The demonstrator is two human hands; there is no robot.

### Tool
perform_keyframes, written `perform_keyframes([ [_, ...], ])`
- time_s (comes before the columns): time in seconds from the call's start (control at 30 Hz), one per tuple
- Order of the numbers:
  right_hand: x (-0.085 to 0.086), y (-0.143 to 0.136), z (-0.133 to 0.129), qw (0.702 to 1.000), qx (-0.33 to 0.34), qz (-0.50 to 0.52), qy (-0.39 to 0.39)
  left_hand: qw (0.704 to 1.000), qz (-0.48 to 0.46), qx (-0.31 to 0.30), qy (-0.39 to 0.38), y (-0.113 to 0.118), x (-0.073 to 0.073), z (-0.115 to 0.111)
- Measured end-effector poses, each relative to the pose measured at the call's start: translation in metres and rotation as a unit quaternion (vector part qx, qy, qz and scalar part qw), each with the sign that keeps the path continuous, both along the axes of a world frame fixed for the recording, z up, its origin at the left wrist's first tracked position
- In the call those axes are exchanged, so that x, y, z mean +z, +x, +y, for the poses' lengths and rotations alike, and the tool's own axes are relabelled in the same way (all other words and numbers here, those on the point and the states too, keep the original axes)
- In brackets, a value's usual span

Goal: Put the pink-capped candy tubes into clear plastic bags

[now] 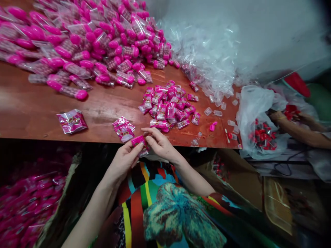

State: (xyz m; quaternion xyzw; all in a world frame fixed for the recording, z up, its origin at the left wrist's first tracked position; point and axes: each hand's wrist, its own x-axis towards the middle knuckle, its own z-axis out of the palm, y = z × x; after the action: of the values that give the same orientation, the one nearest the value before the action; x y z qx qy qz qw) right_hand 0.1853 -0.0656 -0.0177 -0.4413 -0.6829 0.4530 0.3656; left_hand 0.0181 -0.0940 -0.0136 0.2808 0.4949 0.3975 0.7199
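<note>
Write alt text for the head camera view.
A person's left hand holds a small pink packet, the right hand at its side, by the edge of a brown table. Beyond lie a pile of packets, a larger heap of pink tubes and clear plastic; at right, another person's hand.

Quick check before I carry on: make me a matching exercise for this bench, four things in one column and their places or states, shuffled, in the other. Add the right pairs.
Things
1. Small pink packet
2. Heap of pink-capped tubes
3. Clear plastic heap
4. Whitish bag

Places or states
A. Toward the back, to the right of the tubes
B. Beyond the right end of the table, with red pieces inside
C. Held in the left hand
D. Across the back left

Right pairs: 1-C, 2-D, 3-A, 4-B
</note>
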Motion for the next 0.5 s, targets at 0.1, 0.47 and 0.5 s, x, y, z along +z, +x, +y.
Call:
perform_keyframes([
  [0.1, 0.009, -0.002, -0.001, 0.998, 0.050, -0.025, 0.025, 1.000, 0.004, -0.023, 0.001, 0.000, 0.001, -0.001],
  [0.47, -0.013, -0.013, -0.008, 0.998, 0.012, 0.042, -0.045, 0.985, 0.114, -0.019, 0.130, -0.006, -0.016, -0.005],
  [0.5, -0.017, -0.015, -0.009, 0.997, 0.009, 0.051, -0.060, 0.986, 0.113, -0.015, 0.122, -0.006, -0.016, -0.005],
])
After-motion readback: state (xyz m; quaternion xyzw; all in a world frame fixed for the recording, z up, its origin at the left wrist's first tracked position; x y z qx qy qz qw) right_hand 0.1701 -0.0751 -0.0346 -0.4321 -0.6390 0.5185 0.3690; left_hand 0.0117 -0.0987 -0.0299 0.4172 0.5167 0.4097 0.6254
